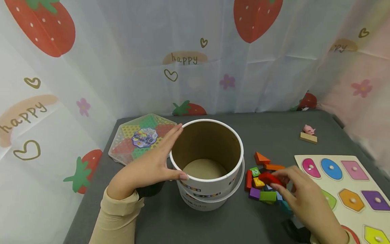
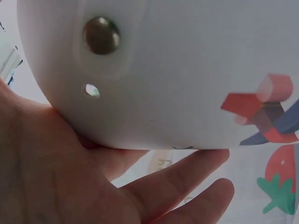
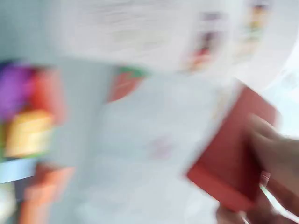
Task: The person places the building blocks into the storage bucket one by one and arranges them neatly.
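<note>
A white round bucket [image 1: 203, 183] stands upright, its top open and its brown inside showing. My left hand [image 1: 149, 166] lies against the bucket's left side at the rim, thumb in front and fingers stretched toward the back. The left wrist view shows those fingers [image 2: 182, 182] straight along the white wall [image 2: 159, 88]. To the right of the bucket, my right hand [image 1: 307, 193] pinches a red block [image 1: 269, 179] above a pile of colored blocks [image 1: 268, 196]. In the blurred right wrist view the red block [image 3: 233, 154] is held between thumb and fingers.
At the back left lies a clear hexagonal case [image 1: 146, 137] with colored pieces. A knobbed shape puzzle board [image 1: 347, 183] covers the right side. Farther back are a pink pig figure [image 1: 309, 129] and a wooden block [image 1: 308, 138]. A printed curtain [image 1: 195, 84] hangs behind the grey table [image 1: 274, 128].
</note>
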Demonstrator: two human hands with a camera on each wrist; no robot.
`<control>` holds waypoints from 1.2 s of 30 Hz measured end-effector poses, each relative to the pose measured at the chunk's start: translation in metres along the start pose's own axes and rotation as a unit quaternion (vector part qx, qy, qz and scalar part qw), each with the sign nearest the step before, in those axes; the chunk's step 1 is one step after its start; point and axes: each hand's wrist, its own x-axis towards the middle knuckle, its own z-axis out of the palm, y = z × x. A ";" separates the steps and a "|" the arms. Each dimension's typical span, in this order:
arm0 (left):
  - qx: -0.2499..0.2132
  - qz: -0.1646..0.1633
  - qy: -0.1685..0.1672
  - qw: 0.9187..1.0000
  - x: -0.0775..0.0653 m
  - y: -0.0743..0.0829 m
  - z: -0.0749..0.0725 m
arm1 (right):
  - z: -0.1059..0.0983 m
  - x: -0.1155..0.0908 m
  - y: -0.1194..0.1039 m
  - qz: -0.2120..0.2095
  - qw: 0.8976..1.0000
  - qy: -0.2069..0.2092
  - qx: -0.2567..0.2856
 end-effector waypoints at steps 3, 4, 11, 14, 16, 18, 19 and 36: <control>0.000 0.000 0.001 1.000 0.001 0.001 -0.001 | -0.022 0.025 -0.033 -0.076 0.993 0.081 0.041; 0.001 0.000 0.001 1.000 0.001 0.001 -0.001 | -0.028 0.034 -0.044 -0.101 0.989 0.089 0.054; 0.006 -0.011 -0.007 1.000 0.000 0.002 -0.007 | -0.023 0.096 -0.092 -0.231 0.971 0.028 0.055; 0.007 -0.012 -0.010 1.000 0.000 0.003 -0.008 | -0.012 0.114 -0.097 -0.250 0.968 -0.019 0.031; 0.004 -0.013 -0.012 1.000 0.000 0.003 -0.008 | -0.005 0.122 -0.098 -0.254 0.966 -0.051 0.019; -0.001 -0.014 -0.012 1.000 0.000 0.002 -0.008 | 0.002 0.127 -0.098 -0.256 0.963 -0.077 0.017; -0.003 -0.014 -0.012 1.000 0.000 0.002 -0.007 | 0.004 0.128 -0.098 -0.258 0.962 -0.084 0.020; -0.012 -0.012 -0.006 1.000 0.003 0.004 -0.003 | 0.037 0.116 0.051 0.046 0.974 -0.218 -0.030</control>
